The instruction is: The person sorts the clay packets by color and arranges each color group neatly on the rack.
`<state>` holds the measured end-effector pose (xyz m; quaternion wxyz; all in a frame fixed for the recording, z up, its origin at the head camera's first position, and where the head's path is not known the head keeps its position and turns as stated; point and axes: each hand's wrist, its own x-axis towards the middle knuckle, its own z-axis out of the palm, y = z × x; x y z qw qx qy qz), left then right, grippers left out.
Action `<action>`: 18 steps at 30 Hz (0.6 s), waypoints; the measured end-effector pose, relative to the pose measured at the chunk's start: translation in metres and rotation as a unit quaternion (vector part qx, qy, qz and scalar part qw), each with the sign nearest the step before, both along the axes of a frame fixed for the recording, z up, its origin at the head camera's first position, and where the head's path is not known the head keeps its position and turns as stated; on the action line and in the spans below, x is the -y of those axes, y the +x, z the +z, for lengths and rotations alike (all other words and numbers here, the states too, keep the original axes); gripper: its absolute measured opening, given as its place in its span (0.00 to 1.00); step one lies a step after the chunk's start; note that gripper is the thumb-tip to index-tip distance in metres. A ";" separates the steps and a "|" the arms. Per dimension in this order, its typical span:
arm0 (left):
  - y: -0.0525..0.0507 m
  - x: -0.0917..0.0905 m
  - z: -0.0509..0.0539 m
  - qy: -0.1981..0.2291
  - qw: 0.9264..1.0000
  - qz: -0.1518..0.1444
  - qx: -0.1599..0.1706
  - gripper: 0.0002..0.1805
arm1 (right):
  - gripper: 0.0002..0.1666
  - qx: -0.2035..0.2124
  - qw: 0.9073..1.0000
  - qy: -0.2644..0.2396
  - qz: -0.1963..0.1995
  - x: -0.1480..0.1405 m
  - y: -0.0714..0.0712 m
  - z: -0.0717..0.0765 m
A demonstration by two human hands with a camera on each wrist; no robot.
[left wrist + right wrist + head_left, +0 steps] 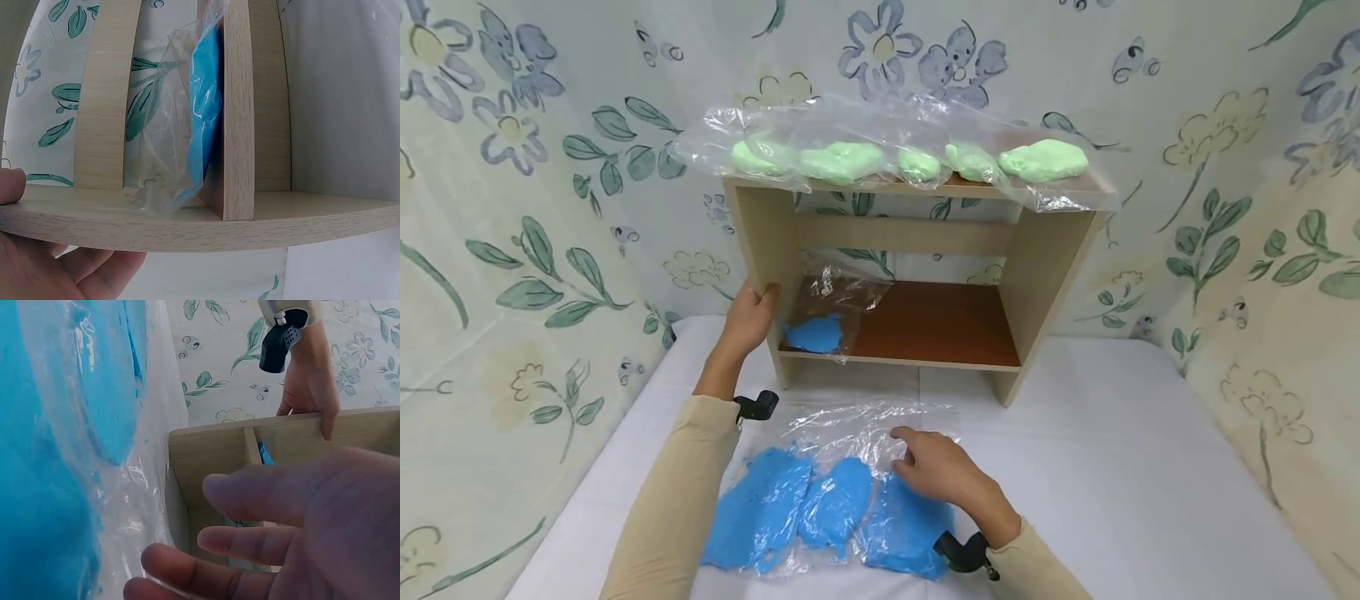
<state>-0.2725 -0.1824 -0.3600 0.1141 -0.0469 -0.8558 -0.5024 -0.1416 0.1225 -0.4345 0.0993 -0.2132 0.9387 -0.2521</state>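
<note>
Pale-green lumps point(1045, 161) sit atop the pale wood-grained shelf point(1051, 279), its plastic-covered top point(1018, 134) seemingly reddish-brown, with bright-blue slabs point(835, 504) before it and a blue-and-green floral backdrop point(1258, 212) behind.

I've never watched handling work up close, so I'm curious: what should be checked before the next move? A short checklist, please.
1. Left hand grips the pale wood-grain shelf unit: ok, its fingers hold the side panel.
2. Right hand has a grip: not ok, it pinches nothing, near the rightmost of three flat blue pieces in clear plastic.
3. Room on the reddish-brown lower board: ok, bare to the right of its single bagged blue piece.
4. Five pale-green lumps in clear plastic rest on top: ok, though some plastic overhangs the front edge.
5. Bags sealed: cannot tell.
</note>
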 end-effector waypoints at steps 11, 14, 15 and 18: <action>-0.002 -0.003 0.000 -0.014 1.000 -0.009 0.007 0.31 | 0.38 0.030 0.982 0.145 -0.117 -0.032 0.033 -0.008; -0.001 -0.002 0.001 -0.014 1.000 0.000 0.005 0.31 | 0.47 0.046 0.984 0.132 -0.107 -0.034 0.039 -0.014; -0.001 -0.001 0.001 -0.015 1.000 0.004 0.007 0.31 | 0.51 0.047 0.986 0.123 -0.106 -0.033 0.040 -0.016; -0.001 -0.001 0.000 -0.017 1.000 0.006 0.011 0.31 | 0.59 0.050 0.990 0.081 -0.102 -0.028 0.043 -0.021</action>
